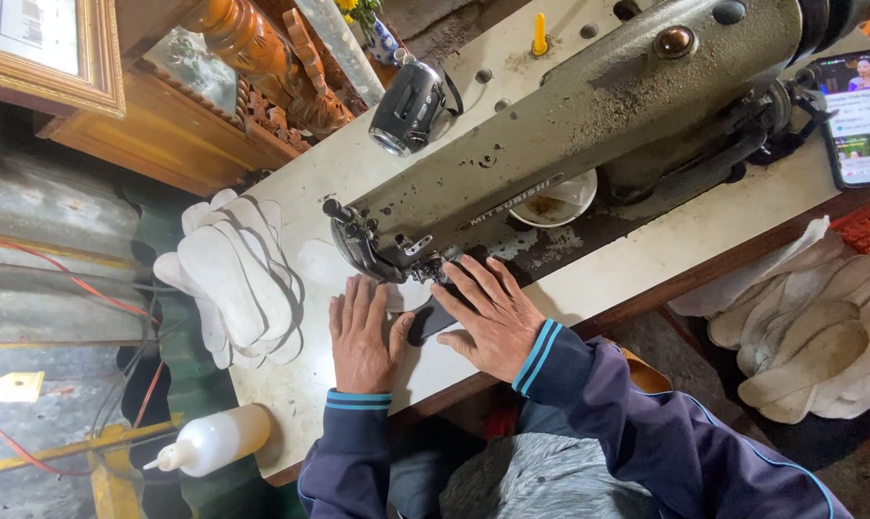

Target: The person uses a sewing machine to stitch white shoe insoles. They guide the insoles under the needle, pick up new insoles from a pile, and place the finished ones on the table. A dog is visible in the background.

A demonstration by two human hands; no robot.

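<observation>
Your left hand [361,336] and right hand [488,317] lie flat, fingers spread, pressing a white sole-shaped piece [411,296] under the sewing machine [550,125] head — stacked cut pieces [231,279] at nine o'clock.

Left hand [361,332]: lay flat on the tabletop [646,259], fingers [350,293] beside the presser foot.
Right hand [490,312]: pressed flat on a dark piece [429,322] at the needle.
Sewing machine [569,125]: grey-green, worn.
White cut pieces [231,279]: stacked at the tabletop's left edge.
Squeeze bottle [214,439]: white, lying on its side.
Phone [859,115]: screen lit.
</observation>
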